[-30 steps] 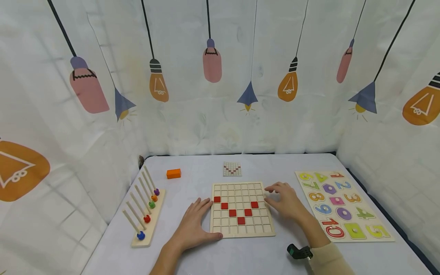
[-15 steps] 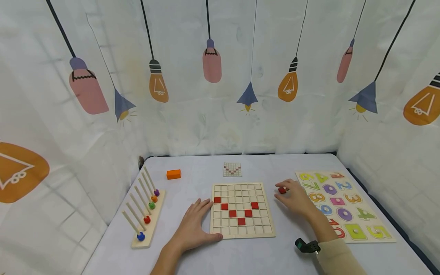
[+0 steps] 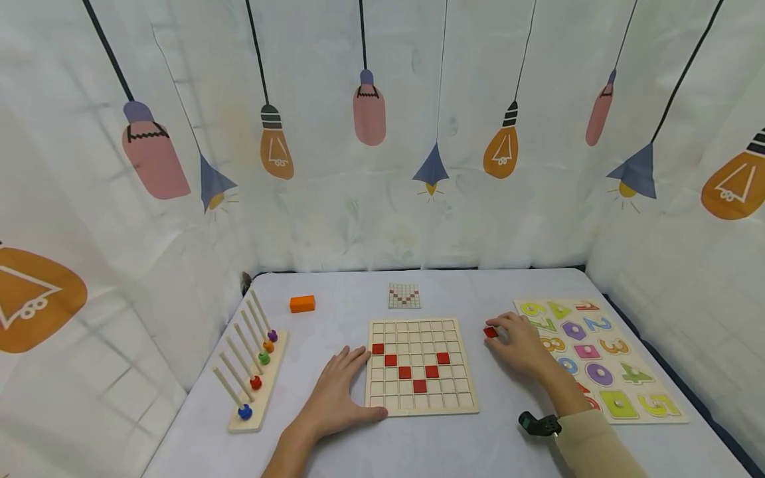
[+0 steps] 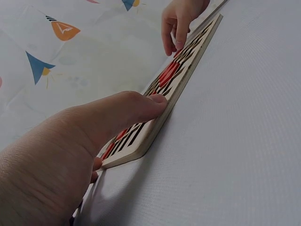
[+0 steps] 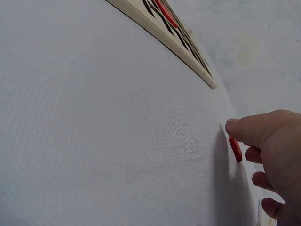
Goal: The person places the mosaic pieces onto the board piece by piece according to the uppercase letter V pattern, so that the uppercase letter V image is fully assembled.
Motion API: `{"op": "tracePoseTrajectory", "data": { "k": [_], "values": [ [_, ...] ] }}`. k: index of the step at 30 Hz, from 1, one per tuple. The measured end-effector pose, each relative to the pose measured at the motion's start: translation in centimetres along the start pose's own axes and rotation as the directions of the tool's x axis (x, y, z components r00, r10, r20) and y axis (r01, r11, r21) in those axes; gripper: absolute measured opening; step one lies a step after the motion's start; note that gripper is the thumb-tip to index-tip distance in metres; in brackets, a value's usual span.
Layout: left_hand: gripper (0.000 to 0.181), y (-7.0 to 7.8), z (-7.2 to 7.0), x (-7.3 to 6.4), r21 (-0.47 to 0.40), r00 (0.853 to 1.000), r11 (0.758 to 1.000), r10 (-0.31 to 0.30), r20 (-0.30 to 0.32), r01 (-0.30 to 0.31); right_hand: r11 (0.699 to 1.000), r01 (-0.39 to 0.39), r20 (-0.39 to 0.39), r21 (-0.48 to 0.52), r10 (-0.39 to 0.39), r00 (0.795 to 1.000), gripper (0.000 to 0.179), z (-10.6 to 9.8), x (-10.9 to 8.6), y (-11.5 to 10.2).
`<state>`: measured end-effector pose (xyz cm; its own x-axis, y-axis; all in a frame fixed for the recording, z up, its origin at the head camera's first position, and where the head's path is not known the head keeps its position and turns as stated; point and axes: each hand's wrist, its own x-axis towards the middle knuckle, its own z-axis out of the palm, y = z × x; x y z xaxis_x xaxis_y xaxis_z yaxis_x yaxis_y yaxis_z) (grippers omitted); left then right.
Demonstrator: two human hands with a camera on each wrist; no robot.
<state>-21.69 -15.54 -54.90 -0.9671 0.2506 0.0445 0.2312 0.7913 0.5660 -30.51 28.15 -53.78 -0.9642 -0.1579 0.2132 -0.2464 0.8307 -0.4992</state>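
My left hand (image 3: 339, 392) rests at the left edge of the wooden grid board (image 3: 469, 405), thumb on the near corner and fingers spread along the side. Red square tiles form a V-like pattern in its cells, the lowest tile (image 3: 420, 386) near the middle. Right of the board, my right hand (image 3: 518, 345) has thumb and fingertips around a loose red tile (image 3: 490, 332), close over the white table. In the right wrist view this red tile (image 5: 236, 149) shows below the thumb (image 5: 254, 129), with the other fingers loosely curled behind it.
A small pattern card (image 3: 404, 296) lies behind the board. At left stand a peg rack (image 3: 274, 358) with coloured beads and an orange block (image 3: 302, 303). A number and shape puzzle (image 3: 648, 405) lies at right, partly under the right forearm. Printed curtains enclose the table.
The right hand has moved right, away from the board's edge, and the loose red tile has come into view at its fingertips. The left hand has stayed still.
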Motion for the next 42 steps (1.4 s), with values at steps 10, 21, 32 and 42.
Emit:
{"op": "tracePoseTrajectory", "data": {
  "k": [10,21,32,42],
  "values": [
    [0.123,0.1,0.0,0.0,-0.011,1.000,1.000,0.003,0.003,-0.003,0.999,0.004,0.016,-0.039,-0.004,1.000,0.041,0.2,-0.2,0.5],
    [0.124,0.1,-0.1,0.1,-0.003,1.000,1.000,0.008,-0.005,-0.008,0.998,0.002,-0.020,-0.070,-0.004,1.000,0.028,0.7,-0.4,-0.1],
    [0.123,0.1,-0.1,0.0,-0.007,1.000,1.000,0.002,-0.009,-0.002,0.995,-0.015,-0.047,-0.095,0.011,0.999,0.025,1.1,-0.5,-0.2],
    [0.123,0.2,-0.1,-0.1,-0.013,1.000,1.000,-0.001,-0.005,0.001,0.996,-0.012,-0.046,-0.084,0.008,0.999,0.025,1.2,-0.7,0.0]
  ]
}}
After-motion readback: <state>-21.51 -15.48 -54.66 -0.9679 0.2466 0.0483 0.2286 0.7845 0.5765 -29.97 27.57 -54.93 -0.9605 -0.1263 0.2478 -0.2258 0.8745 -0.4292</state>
